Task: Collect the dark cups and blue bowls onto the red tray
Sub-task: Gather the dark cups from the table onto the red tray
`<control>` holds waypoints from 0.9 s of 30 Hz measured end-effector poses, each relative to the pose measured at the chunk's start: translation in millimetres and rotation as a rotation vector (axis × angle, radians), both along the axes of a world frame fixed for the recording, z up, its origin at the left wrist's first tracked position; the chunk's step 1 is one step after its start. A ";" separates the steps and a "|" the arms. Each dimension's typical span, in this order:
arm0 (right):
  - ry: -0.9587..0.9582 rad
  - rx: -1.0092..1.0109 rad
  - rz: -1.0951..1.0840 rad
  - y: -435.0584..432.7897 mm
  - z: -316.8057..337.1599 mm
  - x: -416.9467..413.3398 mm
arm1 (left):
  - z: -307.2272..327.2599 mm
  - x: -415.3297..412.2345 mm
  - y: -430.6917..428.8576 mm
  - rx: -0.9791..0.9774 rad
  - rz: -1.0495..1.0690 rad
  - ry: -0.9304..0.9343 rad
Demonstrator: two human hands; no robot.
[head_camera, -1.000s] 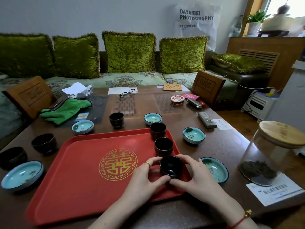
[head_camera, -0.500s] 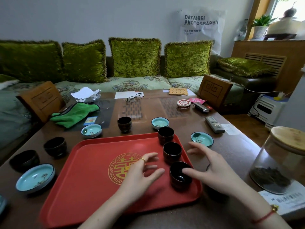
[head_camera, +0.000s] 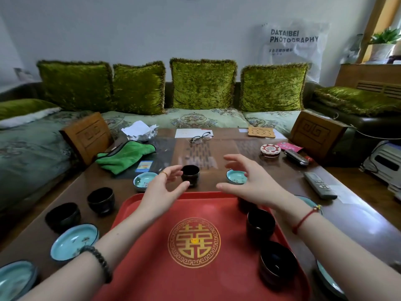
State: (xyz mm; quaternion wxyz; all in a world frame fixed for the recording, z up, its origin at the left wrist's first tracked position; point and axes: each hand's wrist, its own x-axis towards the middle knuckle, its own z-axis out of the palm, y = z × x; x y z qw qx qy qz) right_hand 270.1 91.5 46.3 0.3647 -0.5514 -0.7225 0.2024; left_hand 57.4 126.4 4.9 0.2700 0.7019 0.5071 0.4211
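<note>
left hand, right hand — fingers spread, empty | I target dark cup | risk: right forearm clips cups on red tray, topples them

On the brown counter, a green cloth lies at ten o'clock, with a small blue card just beside it toward the centre. Glasses rest partly on a white sheet at twelve o'clock. A round tin sits at two o'clock and a grey remote at three. Four green cushions line the sofa behind. A white printed bag is against the wall at one o'clock.
</note>
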 end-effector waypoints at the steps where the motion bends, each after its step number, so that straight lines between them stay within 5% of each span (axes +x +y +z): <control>1: 0.000 -0.009 0.005 10.1 -1.9 -5.2 | -1.1 -2.8 6.8 -0.003 0.010 0.012; 17: 0.073 -0.252 -0.059 143.2 -88.2 -51.1 | -44.8 2.9 104.4 -0.209 0.056 0.133; 27: 0.168 -0.227 -0.104 159.5 -103.1 -64.4 | -58.5 6.0 120.3 -0.221 0.049 0.131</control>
